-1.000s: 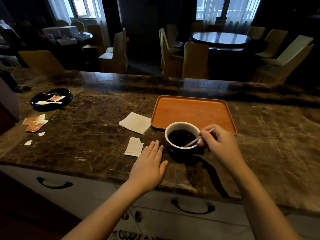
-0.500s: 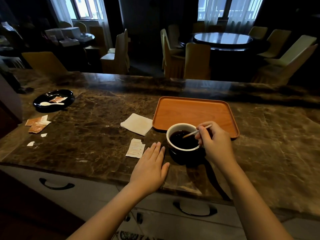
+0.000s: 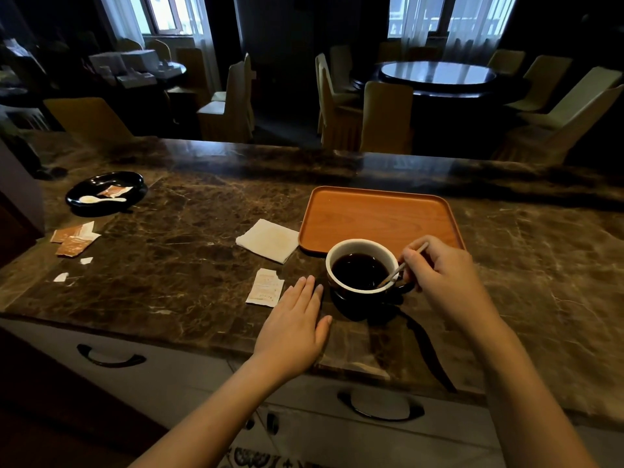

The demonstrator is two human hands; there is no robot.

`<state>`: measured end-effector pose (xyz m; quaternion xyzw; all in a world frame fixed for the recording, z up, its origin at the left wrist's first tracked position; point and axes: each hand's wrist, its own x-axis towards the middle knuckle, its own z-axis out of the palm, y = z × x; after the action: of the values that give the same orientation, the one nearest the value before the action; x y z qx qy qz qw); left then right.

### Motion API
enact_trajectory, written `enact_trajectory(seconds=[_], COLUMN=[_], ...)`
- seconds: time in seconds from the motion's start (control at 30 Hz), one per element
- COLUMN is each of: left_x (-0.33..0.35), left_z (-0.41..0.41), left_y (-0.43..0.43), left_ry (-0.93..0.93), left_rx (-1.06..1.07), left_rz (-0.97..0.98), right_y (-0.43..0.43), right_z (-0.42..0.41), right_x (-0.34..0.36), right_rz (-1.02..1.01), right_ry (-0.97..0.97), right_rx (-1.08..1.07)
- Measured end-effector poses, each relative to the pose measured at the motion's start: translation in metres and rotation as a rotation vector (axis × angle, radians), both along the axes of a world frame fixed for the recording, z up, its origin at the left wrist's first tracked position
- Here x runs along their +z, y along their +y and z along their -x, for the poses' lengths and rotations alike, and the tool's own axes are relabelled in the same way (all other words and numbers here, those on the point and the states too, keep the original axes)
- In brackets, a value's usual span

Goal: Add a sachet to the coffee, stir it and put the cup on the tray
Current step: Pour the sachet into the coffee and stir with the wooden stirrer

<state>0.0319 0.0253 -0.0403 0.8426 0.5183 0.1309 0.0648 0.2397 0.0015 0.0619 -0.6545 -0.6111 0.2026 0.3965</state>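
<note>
At the far left of the marble counter [image 3: 189, 265] sits a black dish [image 3: 104, 187] holding a white spoon [image 3: 101, 199] and a brown sachet [image 3: 114, 190]. Just in front of it, on the bare stone, lie two brown sachets [image 3: 72, 239] overlapping at their edges, with small white paper scraps [image 3: 60, 277] a little nearer the counter's front edge. Toward the middle, a folded white napkin [image 3: 268, 239] lies with one corner touching the left rim of the tray. Nearer the front, a torn white sachet [image 3: 265, 287] lies flat, its top corner ripped away, just beside the left hand's fingertips.

The left hand [image 3: 293, 322] rests palm down on the counter, fingers extended and together, gripping nothing, close to the cup's left side but apart from it.

The cup [image 3: 361, 265], dark outside and white inside, stands on the counter against the near edge of the orange wooden tray [image 3: 381, 217], not on it. It is filled with black coffee [image 3: 358, 270]. The tray holds nothing.

The right hand [image 3: 439, 275] is closed in a pinch around a thin stirring stick [image 3: 401, 265], which slants down over the cup's right rim with its lower end in the coffee. The hand covers the cup's right side and the tray's near right corner.

Behind the counter stand covered chairs [image 3: 385, 116] and a round table [image 3: 435, 74].
</note>
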Motion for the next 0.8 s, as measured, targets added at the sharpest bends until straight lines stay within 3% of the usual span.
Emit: enact_trajectory(seconds=[0.3,0.63,0.8], left_x=[0.001,0.000,0.000], left_z=[0.000,-0.002,0.000], left_y=[-0.001,-0.001,-0.001], left_ry=[0.000,-0.012,-0.007], left_rx=[0.004,-0.006,-0.004], left_rz=[-0.001,0.003,-0.010], right_y=[0.028,0.020,0.009], right_z=[0.006,0.023,0.022], right_x=[-0.005,-0.014,-0.007], right_rz=[-0.066,-0.069,-0.055], right_ry=[-0.089,0.073,0.050], right_rx=[-0.072,0.006,0.071])
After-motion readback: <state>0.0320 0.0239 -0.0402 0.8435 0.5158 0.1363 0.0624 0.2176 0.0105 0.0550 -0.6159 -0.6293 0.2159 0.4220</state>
